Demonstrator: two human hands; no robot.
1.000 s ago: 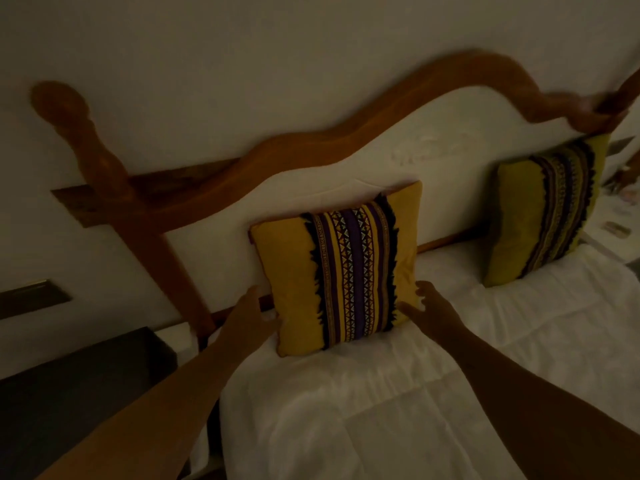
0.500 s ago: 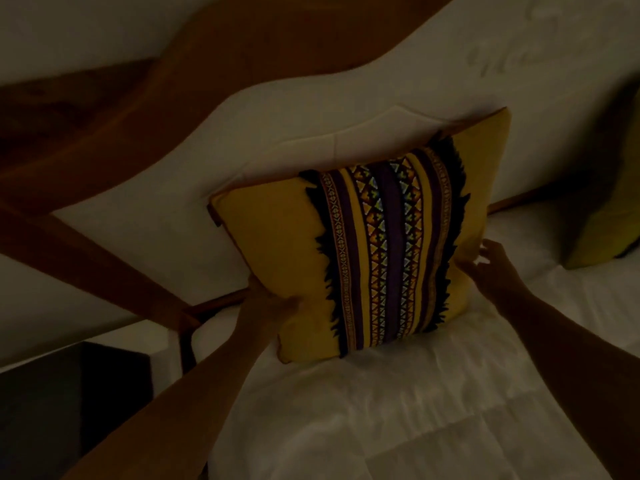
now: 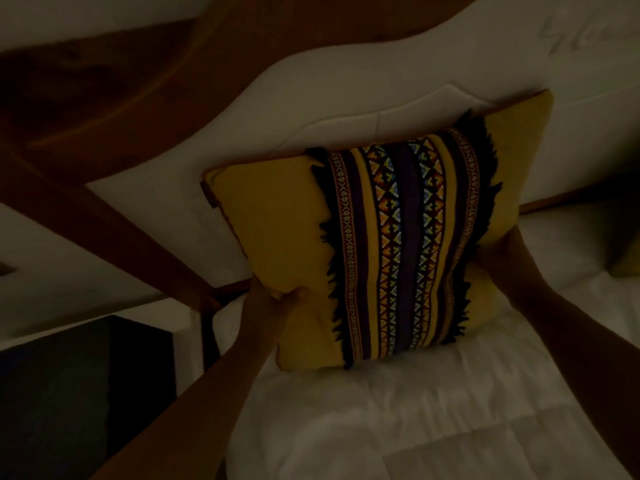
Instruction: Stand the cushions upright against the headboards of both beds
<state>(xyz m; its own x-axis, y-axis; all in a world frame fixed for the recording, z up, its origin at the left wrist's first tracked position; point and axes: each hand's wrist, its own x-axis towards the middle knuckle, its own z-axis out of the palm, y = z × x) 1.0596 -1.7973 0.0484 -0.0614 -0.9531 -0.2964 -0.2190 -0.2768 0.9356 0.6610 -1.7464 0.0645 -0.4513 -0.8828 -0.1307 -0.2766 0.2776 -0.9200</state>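
A yellow cushion [image 3: 277, 244] with a patterned purple band and black fringe stands tilted against the white padded headboard [image 3: 363, 98], its lower edge on the white bedding [image 3: 398, 410]. My left hand [image 3: 273, 303] grips its lower left edge, thumb over the front. My right hand [image 3: 502, 251] holds its right edge, fingers mostly hidden behind the cushion. A sliver of a second yellow cushion [image 3: 627, 265] shows at the right border.
The headboard's curved brown wooden frame [image 3: 138, 98] runs across the upper left, with a slanted wooden post [image 3: 114, 237] beneath it. A dark bedside unit [image 3: 69, 393] stands at the lower left beside the bed. The room is dim.
Both hands went from beside the cushion to gripping its left and right edges. The view moved closer, and the second cushion slid almost out of frame on the right.
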